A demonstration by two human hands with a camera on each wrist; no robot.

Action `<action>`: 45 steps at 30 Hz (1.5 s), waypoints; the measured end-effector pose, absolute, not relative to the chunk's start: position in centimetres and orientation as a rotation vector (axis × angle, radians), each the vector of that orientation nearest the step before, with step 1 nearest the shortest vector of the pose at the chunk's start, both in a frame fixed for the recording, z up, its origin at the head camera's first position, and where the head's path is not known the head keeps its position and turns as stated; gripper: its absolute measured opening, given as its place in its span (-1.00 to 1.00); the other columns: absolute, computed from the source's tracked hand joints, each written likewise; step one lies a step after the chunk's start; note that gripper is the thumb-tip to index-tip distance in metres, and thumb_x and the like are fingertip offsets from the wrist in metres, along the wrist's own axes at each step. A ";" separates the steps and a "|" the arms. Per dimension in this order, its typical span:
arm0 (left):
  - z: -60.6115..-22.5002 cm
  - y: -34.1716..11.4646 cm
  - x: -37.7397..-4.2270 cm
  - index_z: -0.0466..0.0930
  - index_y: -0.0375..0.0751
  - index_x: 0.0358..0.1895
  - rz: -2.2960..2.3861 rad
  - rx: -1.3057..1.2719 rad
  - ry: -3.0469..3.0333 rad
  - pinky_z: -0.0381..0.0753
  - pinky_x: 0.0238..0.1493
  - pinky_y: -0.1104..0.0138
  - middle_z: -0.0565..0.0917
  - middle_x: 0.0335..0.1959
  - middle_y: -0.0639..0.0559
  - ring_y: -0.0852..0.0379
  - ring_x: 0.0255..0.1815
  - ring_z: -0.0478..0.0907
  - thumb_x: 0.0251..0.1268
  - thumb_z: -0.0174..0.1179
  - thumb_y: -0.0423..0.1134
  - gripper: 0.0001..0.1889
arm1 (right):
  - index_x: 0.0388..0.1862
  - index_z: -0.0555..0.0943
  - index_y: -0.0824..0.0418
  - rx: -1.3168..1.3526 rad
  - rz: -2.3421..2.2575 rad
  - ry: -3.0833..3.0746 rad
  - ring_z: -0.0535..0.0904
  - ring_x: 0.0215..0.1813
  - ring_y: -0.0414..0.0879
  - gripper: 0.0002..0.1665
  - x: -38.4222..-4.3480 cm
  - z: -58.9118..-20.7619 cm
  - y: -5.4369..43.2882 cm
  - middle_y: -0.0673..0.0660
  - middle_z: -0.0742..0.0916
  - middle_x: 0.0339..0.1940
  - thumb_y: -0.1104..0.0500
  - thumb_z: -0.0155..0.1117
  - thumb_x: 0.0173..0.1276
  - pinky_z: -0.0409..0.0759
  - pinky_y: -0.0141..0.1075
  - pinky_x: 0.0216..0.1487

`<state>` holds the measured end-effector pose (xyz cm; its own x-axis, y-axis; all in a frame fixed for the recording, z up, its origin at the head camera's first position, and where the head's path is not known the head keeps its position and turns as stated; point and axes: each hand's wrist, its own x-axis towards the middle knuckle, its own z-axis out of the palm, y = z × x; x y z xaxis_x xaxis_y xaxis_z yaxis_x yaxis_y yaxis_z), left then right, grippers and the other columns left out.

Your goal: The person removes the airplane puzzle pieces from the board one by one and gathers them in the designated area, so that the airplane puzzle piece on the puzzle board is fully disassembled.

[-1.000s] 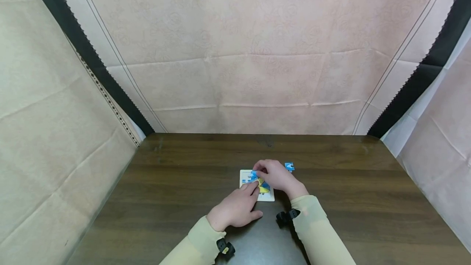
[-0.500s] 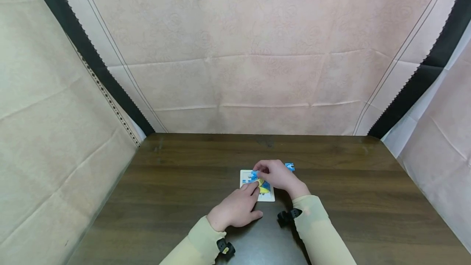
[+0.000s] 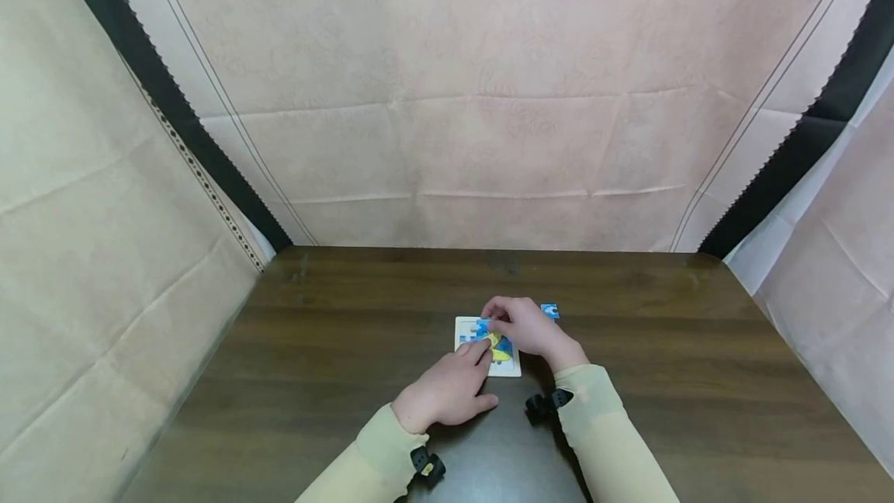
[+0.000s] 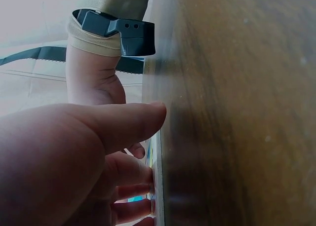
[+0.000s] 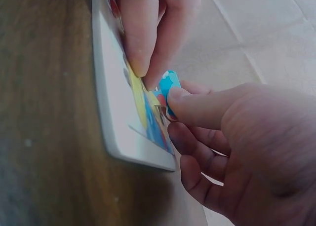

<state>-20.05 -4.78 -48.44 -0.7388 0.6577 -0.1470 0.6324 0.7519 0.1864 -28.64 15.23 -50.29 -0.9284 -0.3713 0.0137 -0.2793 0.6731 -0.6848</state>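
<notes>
A jigsaw puzzle board (image 3: 514,372) with a white border and a blue and yellow picture lies flat on the table. My left hand (image 3: 449,389) reaches onto it from the near left, its fairly straight fingertips resting on the picture and its thumb held apart. Over the board's far right part is my right hand (image 3: 529,327). Between thumb and forefinger it pinches a blue puzzle piece (image 5: 170,82), which in the right wrist view stands tilted up from the board. The fingers cover part of the picture.
Just beyond the right hand, a loose blue and white puzzle piece (image 3: 550,310) lies on the brown wooden table (image 3: 335,332). Pale cloth walls (image 3: 517,99) rise behind the table and at both sides. Each wrist wears a black camera (image 3: 427,466).
The head view has tilted slightly, so the table sits a little higher in it. Both hands keep nearly the same place on the board, the right one still pinching the puzzle piece.
</notes>
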 end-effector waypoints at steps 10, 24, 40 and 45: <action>-48.6 -4.8 -20.0 0.33 -0.31 0.63 0.177 1.021 2.747 0.31 0.58 0.17 0.22 0.70 -0.13 -0.03 0.68 0.20 0.55 0.26 0.17 -0.19 | -0.01 0.76 -0.04 -0.532 -1.073 2.730 0.64 -0.10 -0.09 -0.86 -28.7 -50.1 15.3 -0.09 0.76 -0.15 0.20 0.41 0.55 0.68 -0.07 0.16; -48.6 -4.7 -20.1 0.34 -0.31 0.62 0.175 1.036 2.749 0.32 0.58 0.17 0.23 0.70 -0.13 -0.02 0.68 0.19 0.56 0.26 0.16 -0.20 | -0.01 0.74 -0.01 -0.506 -1.073 2.750 0.63 -0.10 -0.07 -0.88 -28.5 -49.9 15.2 -0.05 0.76 -0.13 0.19 0.38 0.57 0.68 -0.06 0.15; -48.6 -4.6 -20.1 0.34 -0.31 0.62 0.159 1.026 2.747 0.30 0.58 0.16 0.22 0.70 -0.14 -0.02 0.69 0.18 0.58 0.23 0.17 -0.20 | -0.02 0.72 0.08 -0.496 -1.021 2.780 0.62 -0.18 -0.08 -0.91 -28.2 -49.7 14.6 0.00 0.75 -0.17 0.24 0.33 0.60 0.69 -0.09 0.04; -48.5 -4.6 -20.0 0.33 -0.32 0.62 0.154 1.022 2.748 0.31 0.58 0.16 0.21 0.70 -0.15 -0.02 0.69 0.17 0.58 0.23 0.16 -0.21 | -0.02 0.70 0.08 -0.481 -1.018 2.777 0.62 -0.18 -0.08 -0.92 -28.2 -49.7 14.5 0.00 0.74 -0.17 0.23 0.31 0.62 0.68 -0.09 0.04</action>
<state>-19.99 -4.59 -48.54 -0.7392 0.6554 -0.1552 0.6339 0.7549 0.1685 -28.17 14.47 -49.66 -0.9382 -0.3450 -0.0261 -0.2465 0.7193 -0.6495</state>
